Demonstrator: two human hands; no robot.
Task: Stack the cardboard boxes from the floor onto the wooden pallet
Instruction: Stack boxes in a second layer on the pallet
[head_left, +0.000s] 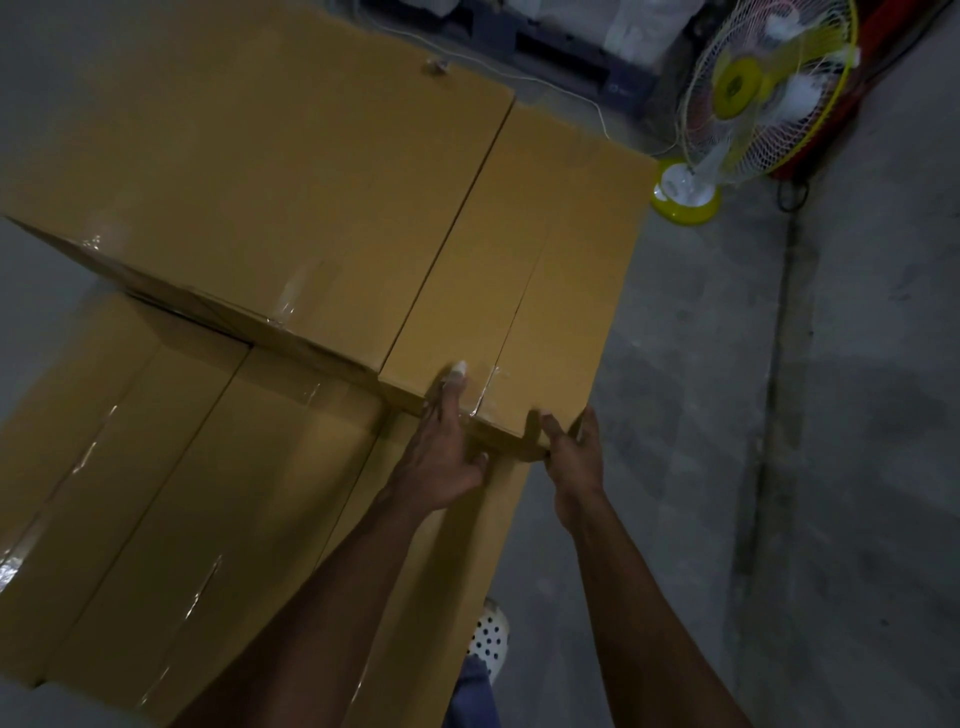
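Near left, a low box (182, 493) lies under a big box (260, 182). Right of that, a narrower box (530, 249) sits on the stack. The left hand (441, 457) presses its near edge with flat fingers. The right hand (574, 462) cups its near right corner, fingers straight. A fan (753, 88) stands far right.

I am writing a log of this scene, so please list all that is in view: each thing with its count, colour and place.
boxes: at least three, brown, taped; two side by side on top, the rest below at near left.
right box: one of the top two, brown, centre.
fan: one, white and yellow, on the floor at top right.
cable: one, white, behind the boxes.
red thing: one, behind the fan; unclear what it is.
floor: grey, at right.
shoe: one, white with holes, bottom centre.
left hand: fingers flat on the right box's near edge.
right hand: touches that box's near right corner.
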